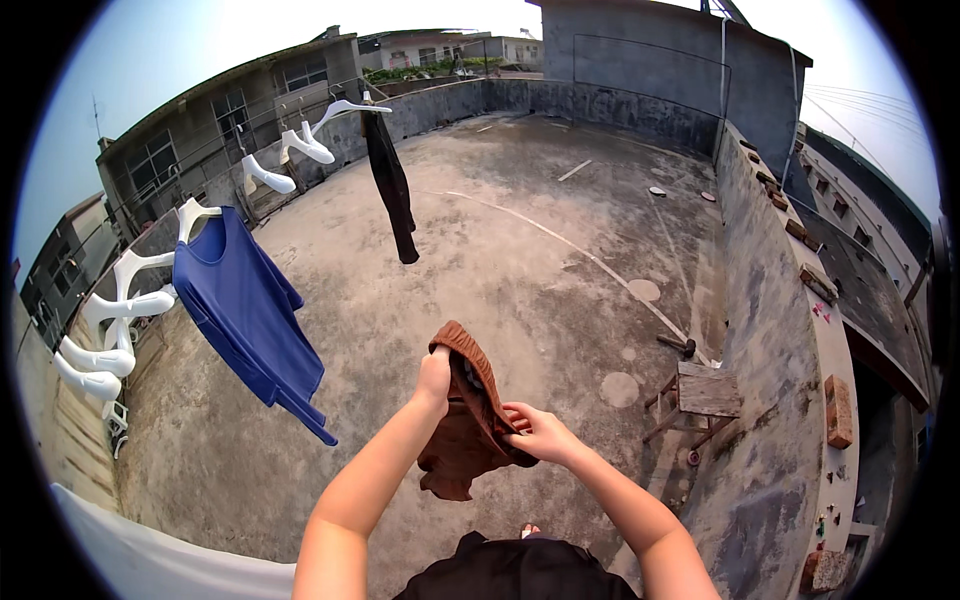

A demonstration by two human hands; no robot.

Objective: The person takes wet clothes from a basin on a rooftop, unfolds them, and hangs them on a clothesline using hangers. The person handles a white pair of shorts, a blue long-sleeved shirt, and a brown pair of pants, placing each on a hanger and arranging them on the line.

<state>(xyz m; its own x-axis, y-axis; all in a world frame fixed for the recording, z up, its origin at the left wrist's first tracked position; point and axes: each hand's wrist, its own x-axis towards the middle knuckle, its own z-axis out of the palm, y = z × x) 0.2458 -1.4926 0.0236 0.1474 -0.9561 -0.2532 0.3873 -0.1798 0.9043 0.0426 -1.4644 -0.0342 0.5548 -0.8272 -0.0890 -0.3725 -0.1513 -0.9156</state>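
Note:
A brown garment point(462, 440) with a gathered, elastic-looking waistband hangs in front of me; its lower part is bunched, so I cannot tell whether it is shorts or a skirt. My left hand point(434, 380) is closed at the upper left end of the waistband, fingers partly hidden by the cloth. On the opposite side, my right hand point(540, 435) pinches the band's lower right edge. Between the hands the waist opening shows a dark inside. To the left, a blue long-sleeved top point(245, 295) hangs from a white hanger point(193, 215), apart from both hands.
Farther off hangs a long black garment point(388, 185). Several white hangers point(110, 335) are at the left, more toward the back. A small wooden stool point(707, 390) stands by the right wall point(745, 300), whose top carries bricks point(838, 410). White cloth point(170, 560) spans the lower left.

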